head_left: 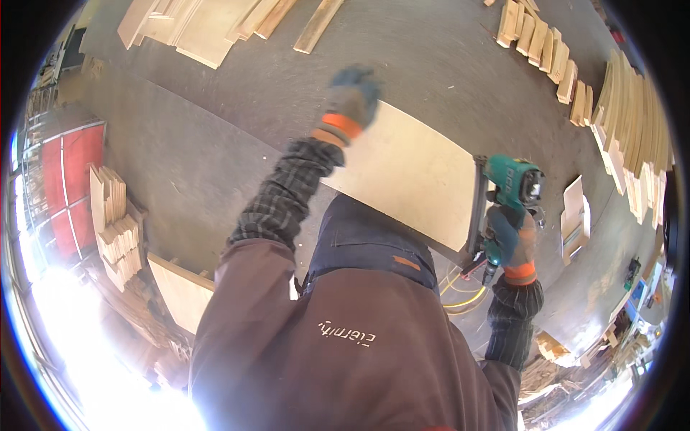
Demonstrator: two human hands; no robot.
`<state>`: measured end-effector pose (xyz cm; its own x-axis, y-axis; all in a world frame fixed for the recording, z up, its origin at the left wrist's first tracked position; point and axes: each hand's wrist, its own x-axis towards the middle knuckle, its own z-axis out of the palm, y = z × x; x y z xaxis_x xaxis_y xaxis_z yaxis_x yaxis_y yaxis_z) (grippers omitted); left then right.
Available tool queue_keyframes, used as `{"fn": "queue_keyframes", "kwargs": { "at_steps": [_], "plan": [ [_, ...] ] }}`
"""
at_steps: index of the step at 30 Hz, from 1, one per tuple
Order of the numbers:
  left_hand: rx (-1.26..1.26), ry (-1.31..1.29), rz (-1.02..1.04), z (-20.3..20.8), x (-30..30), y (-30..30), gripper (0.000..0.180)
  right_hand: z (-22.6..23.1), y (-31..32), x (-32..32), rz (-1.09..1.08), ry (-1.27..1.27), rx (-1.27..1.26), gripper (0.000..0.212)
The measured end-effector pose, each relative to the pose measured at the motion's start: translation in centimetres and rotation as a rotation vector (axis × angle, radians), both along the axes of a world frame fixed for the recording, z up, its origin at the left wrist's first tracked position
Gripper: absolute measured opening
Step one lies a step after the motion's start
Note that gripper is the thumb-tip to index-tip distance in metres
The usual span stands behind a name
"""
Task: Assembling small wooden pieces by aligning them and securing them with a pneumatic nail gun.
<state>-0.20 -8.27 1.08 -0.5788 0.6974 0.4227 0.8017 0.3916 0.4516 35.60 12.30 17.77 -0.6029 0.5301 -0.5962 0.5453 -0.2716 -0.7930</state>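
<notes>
A pale flat wooden panel [410,176] lies on the dark worktable [208,161] right in front of my body. My left hand [351,99], in a grey-blue glove with an orange cuff, is at the panel's far left corner. Motion blurs its fingers, so whether it touches or grips the panel cannot be told. At the panel's right end is a teal-green air nail gun [512,181], its long dark magazine lying along that edge. My gloved right hand [519,244] is closed round the nail gun's handle.
Wooden boards [208,32] lie along the far left. Short wood strips [543,47] form a row at the far right, beside a large stack of slats [632,122]. More strips [118,226] are piled at the left. A yellow air hose [463,302] loops near my right forearm.
</notes>
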Motion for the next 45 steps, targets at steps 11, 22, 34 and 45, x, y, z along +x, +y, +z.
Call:
{"fn": "queue_keyframes", "kwargs": {
  "at_steps": [11,22,34,45],
  "plan": [
    [0.085,-0.109,-0.017,-4.5,-4.7,-5.9,0.014,-2.9,-5.3,-19.1,0.523,-0.049,0.099,0.033],
    [0.050,-0.143,0.009,-3.6,-4.6,-5.6,0.015,-6.6,-7.2,-25.4,0.669,-0.160,0.167,0.036],
    [-0.027,-0.124,0.006,-3.6,-4.5,-5.6,0.016,-7.4,-6.7,-23.2,0.650,-0.165,0.269,0.037],
    [-0.013,-0.097,-0.006,-3.4,-4.6,-5.6,0.016,-6.3,-4.7,-17.5,0.505,-0.112,0.159,0.032]
  ]
}}
